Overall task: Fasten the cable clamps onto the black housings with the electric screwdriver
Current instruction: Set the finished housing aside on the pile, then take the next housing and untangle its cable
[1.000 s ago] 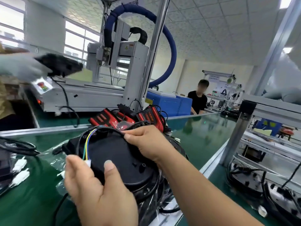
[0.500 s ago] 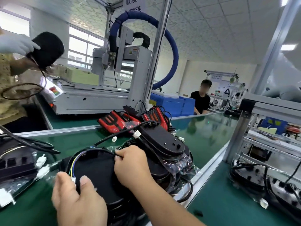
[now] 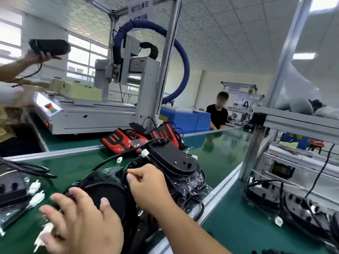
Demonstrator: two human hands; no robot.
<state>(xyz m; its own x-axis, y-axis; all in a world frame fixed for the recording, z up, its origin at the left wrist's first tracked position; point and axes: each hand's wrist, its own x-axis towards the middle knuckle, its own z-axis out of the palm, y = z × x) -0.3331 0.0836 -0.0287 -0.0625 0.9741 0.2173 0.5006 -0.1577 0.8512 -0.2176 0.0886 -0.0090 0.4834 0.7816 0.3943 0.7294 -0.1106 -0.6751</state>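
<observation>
**Right hand (image 3: 148,184) pinched a black cable (image 3: 127,167); left hand (image 3: 82,217) lay spread on the housing**

The right hand's fingers were curled, nipping the black cable just past its fingertips, at the far rim of the round black housing (image 3: 113,197). The left hand was flat on the near face of that housing with fingers wide, holding nothing, its outline smeared by motion. A second housing (image 3: 174,160) sat just beyond the right hand, tilted on a stack in clear plastic wrap (image 3: 185,182). No cable clamp could be made out, and the electric screwdriver was not in view.

The risk, as I judged it, was the wiring. Cables and white connectors (image 3: 145,153) crossed from one housing to the other, so a tug by the right hand could drag the tilted one off its slippery wrap. A cable left out of its channel might also be pinched under a clamp or screw. With only a flat palm steadying it, the round housing could spin once a driver bore down.

Under both hands ran a glossy green belt (image 3: 216,154), edged by an aluminium rail (image 3: 220,186) to the right of the right forearm. Past the hands lay red-and-black parts (image 3: 117,142), and further off a grey screw machine (image 3: 102,114) with a blue hose (image 3: 185,63). Up to the left, another person's hand (image 3: 36,55) held a dark part. A seated person (image 3: 218,112) worked far beyond.
</observation>
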